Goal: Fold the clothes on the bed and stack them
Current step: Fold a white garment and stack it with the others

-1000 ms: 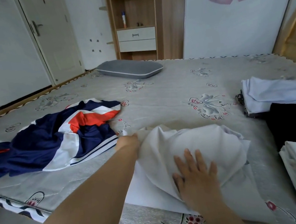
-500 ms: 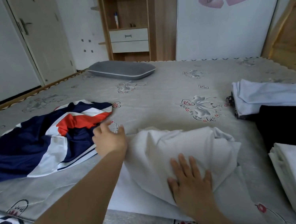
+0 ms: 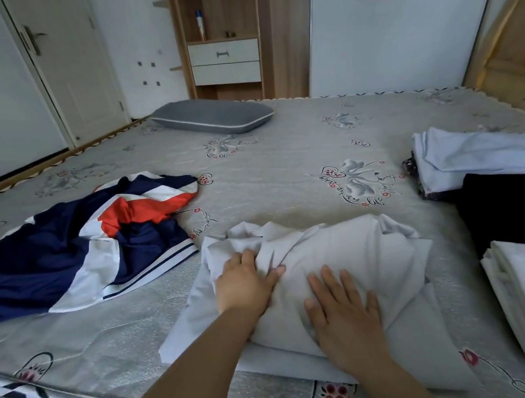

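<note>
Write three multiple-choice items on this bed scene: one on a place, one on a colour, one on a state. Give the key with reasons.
1. Where does the grey pillow lie?
A. At the far side of the bed
B. Under the right hand
C. On the black garment

2. Which colours does the crumpled jersey show?
A. Green and yellow
B. Navy, white and orange-red
C. All black

3. How is the right hand placed?
A. Flat on the white garment, fingers straight
C. Lifted clear of the bed
B. Gripping the jersey

Key: 1 A, it lies near the shelf unit; 2 B, those panels show; 3 A, its palm presses the cloth.
</note>
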